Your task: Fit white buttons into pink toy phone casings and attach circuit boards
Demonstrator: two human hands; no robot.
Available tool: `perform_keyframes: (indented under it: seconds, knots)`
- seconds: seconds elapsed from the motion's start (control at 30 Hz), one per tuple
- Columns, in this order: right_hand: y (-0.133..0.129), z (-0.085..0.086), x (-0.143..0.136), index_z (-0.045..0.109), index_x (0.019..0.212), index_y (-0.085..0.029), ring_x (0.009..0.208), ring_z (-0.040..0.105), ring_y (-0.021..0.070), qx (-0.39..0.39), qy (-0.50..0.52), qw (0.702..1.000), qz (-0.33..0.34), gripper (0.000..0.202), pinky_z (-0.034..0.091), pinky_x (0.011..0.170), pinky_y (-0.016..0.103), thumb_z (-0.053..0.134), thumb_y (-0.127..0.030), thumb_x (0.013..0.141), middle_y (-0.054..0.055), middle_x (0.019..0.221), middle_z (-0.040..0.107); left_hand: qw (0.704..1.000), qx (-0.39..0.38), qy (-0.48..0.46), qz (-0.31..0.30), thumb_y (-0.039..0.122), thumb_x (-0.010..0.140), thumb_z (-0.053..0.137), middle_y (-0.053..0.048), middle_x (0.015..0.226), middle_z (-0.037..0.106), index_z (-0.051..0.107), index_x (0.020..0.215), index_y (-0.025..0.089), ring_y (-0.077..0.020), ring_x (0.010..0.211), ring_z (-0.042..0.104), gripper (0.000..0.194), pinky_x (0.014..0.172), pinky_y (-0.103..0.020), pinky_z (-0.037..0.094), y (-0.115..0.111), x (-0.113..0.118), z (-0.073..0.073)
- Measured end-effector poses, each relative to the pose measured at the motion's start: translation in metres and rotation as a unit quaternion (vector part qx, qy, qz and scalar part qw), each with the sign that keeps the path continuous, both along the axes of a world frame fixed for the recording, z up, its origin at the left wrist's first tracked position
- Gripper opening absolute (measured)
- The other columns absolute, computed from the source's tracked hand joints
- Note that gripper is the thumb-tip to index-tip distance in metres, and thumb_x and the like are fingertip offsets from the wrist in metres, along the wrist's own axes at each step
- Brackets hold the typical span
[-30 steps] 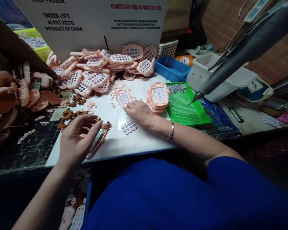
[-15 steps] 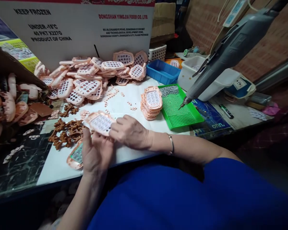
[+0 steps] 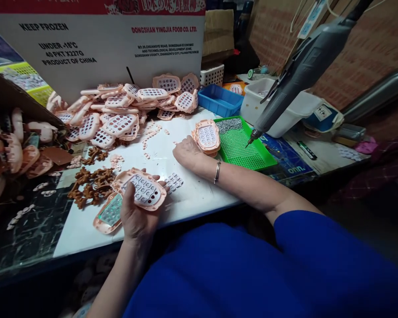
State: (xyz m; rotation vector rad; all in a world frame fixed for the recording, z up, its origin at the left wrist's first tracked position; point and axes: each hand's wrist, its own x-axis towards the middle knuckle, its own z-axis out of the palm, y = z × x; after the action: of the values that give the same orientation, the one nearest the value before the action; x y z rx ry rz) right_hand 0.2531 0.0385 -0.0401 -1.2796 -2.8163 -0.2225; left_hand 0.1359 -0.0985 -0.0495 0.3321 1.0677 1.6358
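Note:
My left hand (image 3: 141, 221) is closed around a pale pink plastic shell (image 3: 157, 203), its inner side up with a white button pad set in it. Two or three dark holes show at the shell's right end. Beside that hand lies another pink shell with a green circuit board (image 3: 112, 211). My right hand (image 3: 187, 154) reaches down to the table left of a stack of pink shells (image 3: 207, 134). Its fingers are bent together over small pink pieces; their tips are hidden. Between the hands, a loose white button pad (image 3: 174, 182) rests on the white sheet.
A heap of pink shells (image 3: 119, 123) lies before a white carton (image 3: 102, 48). Brown plastic parts (image 3: 93, 181) are at left. A green tray (image 3: 248, 154) with screws sits at right, under a hanging electric screwdriver (image 3: 295, 75). Behind it are a blue bin (image 3: 220, 100) and white tubs.
My right hand has left the held shell and moved away, right and forward, to the small pink pieces. The held shell now tilts toward me, and the loose button pad has come into view.

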Motion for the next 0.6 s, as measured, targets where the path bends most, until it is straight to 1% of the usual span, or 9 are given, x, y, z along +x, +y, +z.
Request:
perform_keyframes:
  seconds: [0.1, 0.2, 0.27, 0.33, 0.4, 0.43, 0.53, 0.6]
  knots:
    - [0.002, 0.001, -0.003, 0.071, 0.091, -0.009, 0.075, 0.06, 0.0184, -0.018, -0.001, 1.0, -0.013, 0.022, 0.04, 0.075, 0.037, 0.05, -0.006, 0.085, 0.012, 0.079, 0.068, 0.999, 0.044, 0.032, -0.005, 0.069, 0.055, 0.072, -0.004, 0.075, 0.071, 0.067, 0.081, 0.022, -0.0209, 0.066, 0.067, 0.054, 0.064, -0.038, 0.059, 0.0, 0.0, 0.002]
    - [-0.01, 0.01, -0.001, 0.07, 0.094, -0.01, 0.077, 0.061, 0.0178, -0.031, 0.004, 0.999, -0.005, 0.024, 0.037, 0.068, 0.031, 0.047, -0.008, 0.089, 0.012, 0.085, 0.069, 0.998, 0.052, 0.039, 0.003, 0.077, 0.059, 0.063, -0.004, 0.073, 0.069, 0.065, 0.081, 0.023, -0.0222, 0.064, 0.066, 0.059, 0.059, -0.039, 0.058, 0.004, -0.002, 0.004]
    - [-0.026, 0.016, 0.003, 0.069, 0.096, -0.013, 0.08, 0.06, 0.0164, -0.032, 0.039, 0.998, 0.04, 0.025, 0.035, 0.065, 0.029, 0.044, -0.015, 0.094, 0.009, 0.089, 0.069, 0.998, 0.052, 0.037, 0.002, 0.078, 0.063, 0.058, -0.004, 0.075, 0.069, 0.065, 0.081, 0.023, -0.0223, 0.067, 0.066, 0.058, 0.06, -0.039, 0.057, 0.008, -0.002, 0.004]
    - [-0.044, 0.017, 0.007, 0.068, 0.095, -0.016, 0.079, 0.058, 0.0147, -0.013, 0.094, 0.987, 0.128, 0.027, 0.032, 0.064, 0.028, 0.043, -0.025, 0.097, 0.005, 0.088, 0.068, 0.997, 0.075, 0.035, 0.001, 0.075, 0.071, 0.053, -0.004, 0.078, 0.068, 0.065, 0.081, 0.023, -0.0217, 0.077, 0.066, 0.054, 0.069, -0.036, 0.056, 0.012, -0.001, 0.003]
    - [-0.06, 0.014, 0.011, 0.067, 0.089, -0.016, 0.075, 0.054, 0.0135, 0.029, 0.14, 0.967, 0.211, 0.029, 0.029, 0.063, 0.029, 0.041, -0.026, 0.098, 0.004, 0.081, 0.066, 0.994, 0.11, 0.025, 0.005, 0.07, 0.075, 0.054, -0.004, 0.079, 0.068, 0.064, 0.079, 0.022, -0.0195, 0.083, 0.064, 0.049, 0.074, -0.031, 0.054, 0.016, 0.002, 0.002]
    - [-0.067, 0.011, 0.012, 0.066, 0.086, -0.016, 0.073, 0.052, 0.0132, 0.054, 0.152, 0.958, 0.236, 0.03, 0.028, 0.062, 0.029, 0.039, -0.023, 0.098, 0.003, 0.078, 0.065, 0.992, 0.124, 0.016, 0.006, 0.068, 0.075, 0.057, -0.003, 0.078, 0.067, 0.064, 0.077, 0.022, -0.0181, 0.082, 0.063, 0.047, 0.074, -0.028, 0.053, 0.017, 0.005, 0.001]
    - [-0.08, 0.003, 0.016, 0.064, 0.079, -0.016, 0.072, 0.049, 0.0133, 0.123, 0.166, 0.944, 0.258, 0.034, 0.026, 0.061, 0.03, 0.036, -0.014, 0.098, 0.002, 0.071, 0.062, 0.99, 0.138, -0.004, 0.005, 0.066, 0.068, 0.066, -0.002, 0.075, 0.065, 0.063, 0.071, 0.02, -0.0149, 0.073, 0.061, 0.046, 0.069, -0.023, 0.051, 0.019, 0.013, -0.001]
    - [-0.082, 0.0, 0.018, 0.062, 0.076, -0.016, 0.071, 0.049, 0.0136, 0.155, 0.169, 0.938, 0.262, 0.034, 0.027, 0.061, 0.03, 0.036, -0.012, 0.097, 0.002, 0.069, 0.061, 0.99, 0.139, -0.004, 0.01, 0.066, 0.067, 0.067, -0.002, 0.075, 0.064, 0.062, 0.07, 0.02, -0.0146, 0.073, 0.061, 0.046, 0.071, -0.023, 0.051, 0.019, 0.018, -0.001]
